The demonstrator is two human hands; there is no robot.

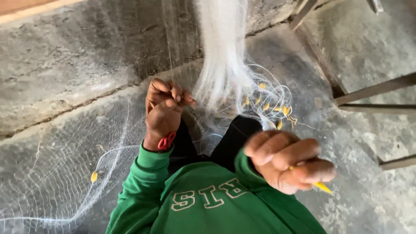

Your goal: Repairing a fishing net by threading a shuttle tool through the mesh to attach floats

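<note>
Left hand (pixel 164 108) pinching fine white net (pixel 223 65) hanging in a gathered bunch above the concrete floor (pixel 65 65), right hand (pixel 288 160) closed on a yellow netting needle (pixel 321 186); a hard tug could probably snag or tear meshes.

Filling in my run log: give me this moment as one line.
left hand: pinching net | right hand: holding yellow needle | floats: bunched by net | floor: concrete
</note>
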